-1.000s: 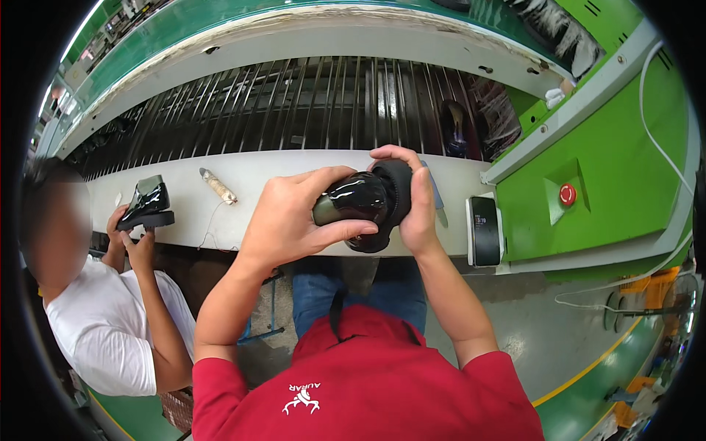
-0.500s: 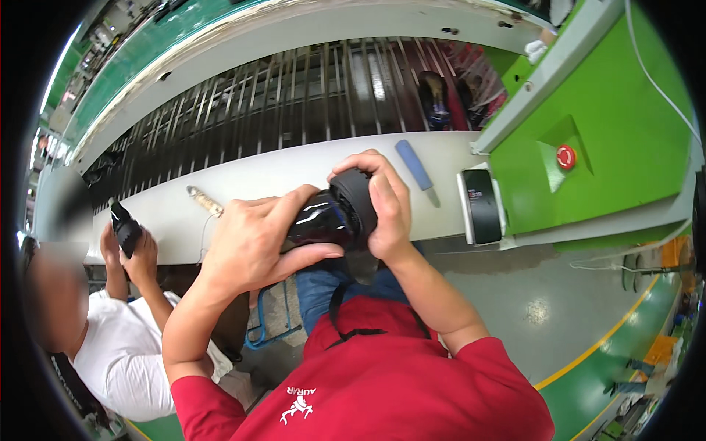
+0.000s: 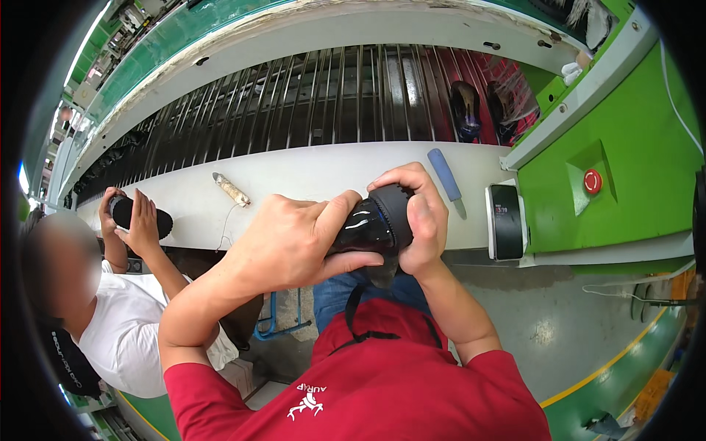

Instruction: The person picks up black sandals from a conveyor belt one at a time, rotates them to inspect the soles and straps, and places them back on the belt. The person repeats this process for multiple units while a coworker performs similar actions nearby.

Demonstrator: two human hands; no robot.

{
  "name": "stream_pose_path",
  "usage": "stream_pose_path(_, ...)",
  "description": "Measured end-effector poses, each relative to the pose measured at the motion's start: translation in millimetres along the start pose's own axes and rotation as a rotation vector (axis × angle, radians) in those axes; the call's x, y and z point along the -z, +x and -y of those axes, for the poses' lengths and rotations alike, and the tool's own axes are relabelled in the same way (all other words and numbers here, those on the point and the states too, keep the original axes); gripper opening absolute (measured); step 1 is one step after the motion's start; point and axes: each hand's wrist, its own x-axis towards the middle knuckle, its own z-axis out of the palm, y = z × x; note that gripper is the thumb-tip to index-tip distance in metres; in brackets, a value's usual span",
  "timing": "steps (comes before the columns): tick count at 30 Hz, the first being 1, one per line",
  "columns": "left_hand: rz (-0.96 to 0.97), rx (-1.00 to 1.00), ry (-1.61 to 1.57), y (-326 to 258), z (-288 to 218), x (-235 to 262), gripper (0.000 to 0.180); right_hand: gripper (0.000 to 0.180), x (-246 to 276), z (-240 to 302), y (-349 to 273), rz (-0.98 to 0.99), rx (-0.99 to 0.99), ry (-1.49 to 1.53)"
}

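Note:
A glossy black shoe [image 3: 362, 230] with a dark rubber sole is held between my hands over the near edge of the white ledge. My left hand [image 3: 290, 239] wraps round the shiny upper, its thumb stretched along the near side. My right hand [image 3: 421, 220] closes round the matte black sole [image 3: 398, 213], fingers over its far side and thumb pressed against its face. A dark flap hangs below the shoe. Much of the upper is hidden under my left hand.
On the white ledge [image 3: 316, 173] lie a blue-handled blade tool [image 3: 445, 176] and a wrapped-handle tool [image 3: 232, 189]. A screen device [image 3: 506, 220] stands by the green machine panel with its red button [image 3: 593, 181]. Shoes [image 3: 465, 110] sit on the rollers. At left, a co-worker holds a dark sole [image 3: 132, 214].
The view has shifted, so most things sit further right. The sole's edge now lies closer along the shoe in my hands. The co-worker's piece has turned to show its broad dark face.

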Motion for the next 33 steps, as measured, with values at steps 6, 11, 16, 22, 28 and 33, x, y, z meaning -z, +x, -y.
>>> stream_pose_path(6, 0.117, 0.039, 0.049, 7.4, -6.1, 2.9, 0.076, 0.046, 5.6, -0.7, 1.6, 0.009, 0.078, -0.083)
stream_pose_path(11, 0.127, 0.031, 0.049, 13.6, -9.2, -4.0, 0.075, 0.041, 23.4, 7.7, 13.4, 0.168, 0.169, -0.225)
stream_pose_path(16, 0.113, 0.023, 0.061, 13.9, -12.5, -3.1, 0.077, 0.039, 29.5, 7.2, 19.5, 0.243, 0.228, -0.266)
stream_pose_path(22, -0.009, 0.059, 0.045, -5.3, -15.9, -9.6, 0.081, 0.036, 22.0, 7.8, 19.2, 0.288, 0.3, -0.3)
stream_pose_path(28, -0.14, 0.098, -0.092, -39.5, -4.3, -20.4, 0.081, 0.062, 19.3, 8.5, 21.2, 0.509, 0.339, -0.279)
stream_pose_path(33, -0.033, 0.247, -0.328, -83.9, 7.0, -5.9, 0.073, 0.126, 36.1, 10.6, 26.1, 0.737, 0.018, -0.399)
